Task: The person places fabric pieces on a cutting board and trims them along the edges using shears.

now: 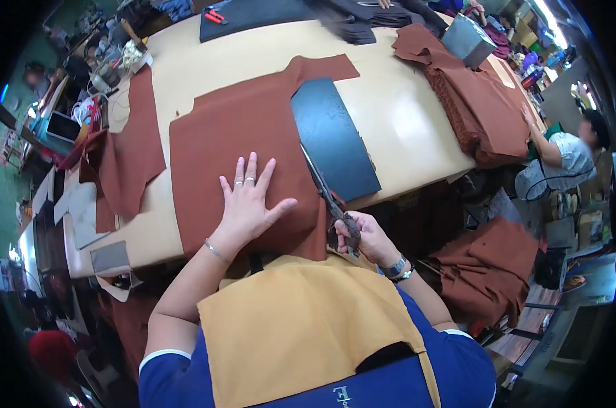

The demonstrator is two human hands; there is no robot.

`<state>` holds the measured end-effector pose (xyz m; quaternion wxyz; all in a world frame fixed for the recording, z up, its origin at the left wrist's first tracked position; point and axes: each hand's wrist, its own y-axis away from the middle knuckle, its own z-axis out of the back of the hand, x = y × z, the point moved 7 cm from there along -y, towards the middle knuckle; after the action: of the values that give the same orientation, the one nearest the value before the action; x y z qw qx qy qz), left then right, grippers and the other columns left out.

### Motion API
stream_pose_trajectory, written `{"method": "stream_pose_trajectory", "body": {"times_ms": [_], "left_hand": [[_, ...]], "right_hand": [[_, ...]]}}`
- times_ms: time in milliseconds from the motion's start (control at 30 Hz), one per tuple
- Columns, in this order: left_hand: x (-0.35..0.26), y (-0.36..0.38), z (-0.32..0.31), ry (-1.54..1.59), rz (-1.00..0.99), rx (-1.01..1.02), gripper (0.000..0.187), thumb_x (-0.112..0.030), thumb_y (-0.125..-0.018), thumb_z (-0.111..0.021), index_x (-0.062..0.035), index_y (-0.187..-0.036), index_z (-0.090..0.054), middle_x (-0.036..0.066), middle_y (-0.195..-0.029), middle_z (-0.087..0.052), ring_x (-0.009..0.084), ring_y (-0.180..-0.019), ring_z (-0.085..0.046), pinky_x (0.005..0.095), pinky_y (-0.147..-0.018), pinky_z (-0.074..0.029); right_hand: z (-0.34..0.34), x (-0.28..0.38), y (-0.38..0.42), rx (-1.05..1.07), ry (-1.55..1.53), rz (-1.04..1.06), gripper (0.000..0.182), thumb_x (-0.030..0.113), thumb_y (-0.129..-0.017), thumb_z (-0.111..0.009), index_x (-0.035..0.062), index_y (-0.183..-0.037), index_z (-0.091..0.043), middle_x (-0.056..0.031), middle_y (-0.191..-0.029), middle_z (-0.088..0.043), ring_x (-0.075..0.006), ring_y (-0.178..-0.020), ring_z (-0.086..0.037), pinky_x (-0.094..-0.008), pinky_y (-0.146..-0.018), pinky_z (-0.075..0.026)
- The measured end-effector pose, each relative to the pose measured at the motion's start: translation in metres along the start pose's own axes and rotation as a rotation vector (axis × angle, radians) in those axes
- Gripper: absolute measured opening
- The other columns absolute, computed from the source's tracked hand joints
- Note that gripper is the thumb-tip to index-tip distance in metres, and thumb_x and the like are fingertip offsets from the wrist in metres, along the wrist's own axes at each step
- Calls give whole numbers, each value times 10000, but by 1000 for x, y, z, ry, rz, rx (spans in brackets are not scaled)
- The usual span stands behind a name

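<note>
A large piece of reddish-brown fabric (226,136) lies over the table in front of me. My left hand (249,204) rests flat on it, fingers spread. In my right hand (368,238) is a pair of scissors (328,192), its handles dark and wrapped. The long blades point away from me along the fabric's right edge. Beside the blades lies a dark blue-black flat panel (335,136), partly under the fabric. Part of the brown fabric hangs over the table edge near my right hand.
The pale table (253,51) curves around. A stack of brown fabric pieces (474,112) with a metal block (468,41) is at right, near a seated person (566,153). Another brown piece (134,143) lies left. A red cutter (215,16) sits on black material. Brown fabric (491,268) is heaped lower right.
</note>
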<state>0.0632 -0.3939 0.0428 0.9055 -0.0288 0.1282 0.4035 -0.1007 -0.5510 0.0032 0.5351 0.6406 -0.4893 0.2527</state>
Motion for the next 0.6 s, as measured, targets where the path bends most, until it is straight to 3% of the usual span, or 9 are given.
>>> {"method": "stream_pose_trajectory", "body": {"times_ms": [133,333,600], "left_hand": [[30,-32,15,-32,-8,-76,927,-684,-784,-573,-176,-1495,-264,199,-1560,-123,380,-1447,-70,684,-1072,-104],[24,-22,7,-119,-70,-16,961,-698,-745,-602,-185,-1490,-278,186,-1560,-142,404,-1434,-113,706,-1053,-129],[24,-10,6,-122,-60,-20,967,-703,-748,-594,-183,-1495,-269,180,-1565,-130,384,-1442,-105,707,-1052,-121]], "right_hand": [[0,4,4,-7,-14,-16,272,335,-908,-646,79,-858,-571,-2,-679,-599,-75,-572,-580,-211,-521,-446],[-3,7,-8,2,-73,-57,297,362,-907,-642,86,-836,-560,-2,-687,-593,-81,-576,-585,-222,-535,-479],[-1,9,4,44,-65,-5,196,260,-914,-639,88,-844,-577,12,-693,-593,-50,-580,-574,-187,-515,-472]]}}
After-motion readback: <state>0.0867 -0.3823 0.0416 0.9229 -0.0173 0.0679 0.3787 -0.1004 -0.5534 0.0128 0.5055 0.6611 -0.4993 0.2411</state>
